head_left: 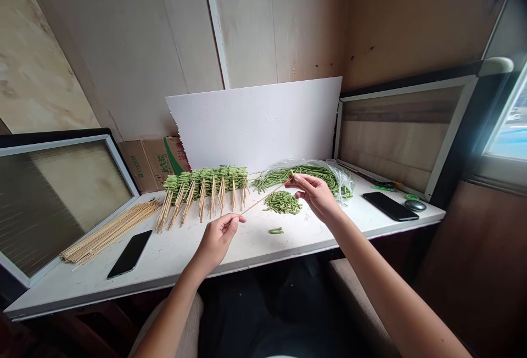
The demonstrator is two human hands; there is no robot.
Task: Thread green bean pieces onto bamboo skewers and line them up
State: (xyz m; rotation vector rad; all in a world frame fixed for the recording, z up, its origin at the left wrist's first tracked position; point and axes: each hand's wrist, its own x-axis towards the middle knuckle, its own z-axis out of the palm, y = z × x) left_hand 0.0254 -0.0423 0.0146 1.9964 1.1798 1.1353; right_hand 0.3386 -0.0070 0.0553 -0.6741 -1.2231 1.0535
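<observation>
Head view: the left hand (pixel 217 240) is pinching the lower end of a thin wooden skewer (pixel 263 200), while the right hand (pixel 309 191) is gripping near the upper end, where a green piece (pixel 292 174) is showing at its fingertips. The step in hand seems to be threading; the next move is probably calling for steady left support and a push along the stick. Whether the tip is piercing the piece, I cannot tell. A cut pile (pixel 283 202) is lying on the white surface (pixel 251 248) just left of the right hand, two loose pieces (pixel 276 230) nearer the person.
</observation>
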